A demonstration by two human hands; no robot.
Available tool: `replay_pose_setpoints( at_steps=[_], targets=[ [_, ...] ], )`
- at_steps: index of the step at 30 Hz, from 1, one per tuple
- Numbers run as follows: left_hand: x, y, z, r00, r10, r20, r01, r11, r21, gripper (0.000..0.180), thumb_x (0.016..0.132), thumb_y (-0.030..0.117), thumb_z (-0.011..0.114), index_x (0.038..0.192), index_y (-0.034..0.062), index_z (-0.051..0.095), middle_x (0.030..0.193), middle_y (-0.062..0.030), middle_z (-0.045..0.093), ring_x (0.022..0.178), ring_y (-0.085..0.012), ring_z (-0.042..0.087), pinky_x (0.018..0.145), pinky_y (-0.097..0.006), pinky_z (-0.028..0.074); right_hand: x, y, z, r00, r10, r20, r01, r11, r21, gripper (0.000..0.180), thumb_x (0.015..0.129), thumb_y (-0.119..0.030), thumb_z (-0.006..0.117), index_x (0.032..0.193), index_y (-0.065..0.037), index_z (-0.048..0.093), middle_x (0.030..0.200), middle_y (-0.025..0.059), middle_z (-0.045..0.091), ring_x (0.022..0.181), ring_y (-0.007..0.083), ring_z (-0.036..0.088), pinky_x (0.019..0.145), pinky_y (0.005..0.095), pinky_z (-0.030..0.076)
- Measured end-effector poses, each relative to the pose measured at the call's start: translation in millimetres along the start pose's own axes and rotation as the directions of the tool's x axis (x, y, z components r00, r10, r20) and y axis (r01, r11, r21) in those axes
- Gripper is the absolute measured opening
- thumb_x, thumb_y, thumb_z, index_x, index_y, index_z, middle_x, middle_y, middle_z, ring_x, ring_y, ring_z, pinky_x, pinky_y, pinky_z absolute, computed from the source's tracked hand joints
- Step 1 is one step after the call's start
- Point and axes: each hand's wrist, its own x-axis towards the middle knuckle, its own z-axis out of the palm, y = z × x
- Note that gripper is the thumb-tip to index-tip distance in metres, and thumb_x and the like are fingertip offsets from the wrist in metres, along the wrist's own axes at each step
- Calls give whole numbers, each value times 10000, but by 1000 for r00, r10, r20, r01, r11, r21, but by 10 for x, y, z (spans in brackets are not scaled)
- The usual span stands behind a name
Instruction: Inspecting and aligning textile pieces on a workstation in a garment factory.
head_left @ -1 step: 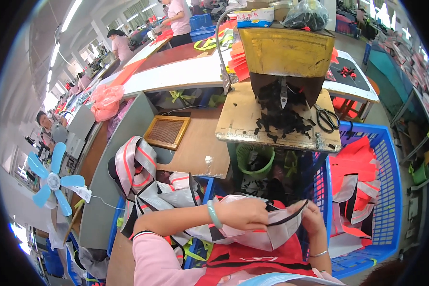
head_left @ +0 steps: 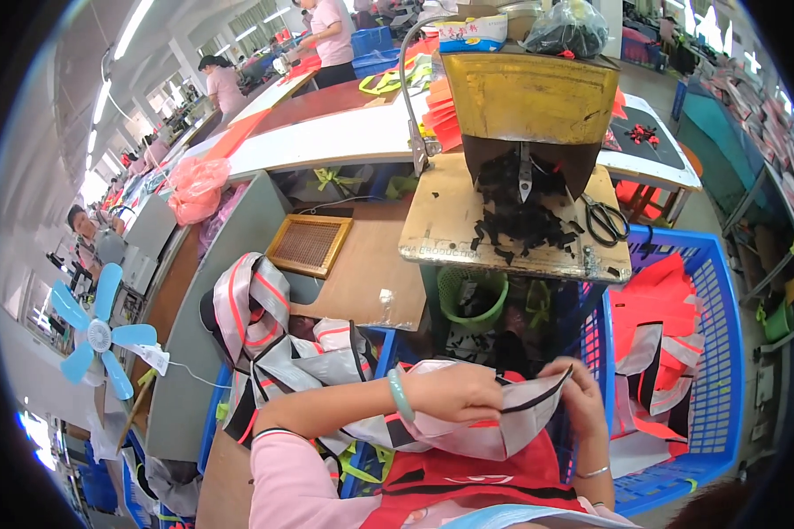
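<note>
My left hand [head_left: 460, 393], a green bangle at its wrist, is closed on a silver-grey fabric piece [head_left: 516, 434] with black edging, held above my lap. My right hand [head_left: 582, 395] pinches the far right corner of that piece by its black-bound edge. Between both hands the edge is stretched out. From the left, a heap of the same grey fabric strips [head_left: 269, 348] with neon-pink stripes and black trim runs under my left forearm. Below the held piece lies my red apron [head_left: 494, 480].
Ahead stands a yellow machine [head_left: 529, 97] on a wooden board [head_left: 441, 212] with black scraps and black-handled scissors [head_left: 605, 220]. A blue basket [head_left: 723, 353] at right holds pink and grey pieces. A green bin [head_left: 472, 300] stands below; a blue fan [head_left: 101, 333] is at left.
My left hand has shifted slightly right along the black edge. My right hand has moved up a little, lifting the corner, and the edge between them is straighter.
</note>
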Motion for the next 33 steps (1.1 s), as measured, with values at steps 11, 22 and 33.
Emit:
replay_pose_setpoints(
  at_steps=[11,22,33],
  targets=[
    [403,-213,-48,826,-330,-457,220,935,-278,165,839,157,654,785,1,647,715,-156,611,678,-315,608,606,-384,468,374,-561,449,850,-300,432,504,231,-832,196,778,-159,688,934,-57,628,766,105,575,758,306,557,681,397,403],
    [143,-490,-303,833,-479,-275,212,737,-642,181,846,145,697,910,2,605,809,-11,559,800,-59,507,704,-248,433,738,-708,437,855,-325,405,519,500,-693,81,770,-113,662,791,-44,626,735,99,619,704,276,606,676,367,461],
    [526,-835,-690,541,-726,-424,-58,471,-880,169,865,85,673,1016,20,634,919,-1,647,817,-56,580,723,-201,462,1654,-1061,302,890,-273,365,455,510,-730,151,857,-133,627,879,14,599,685,54,539,642,96,481,562,262,392]
  ],
)
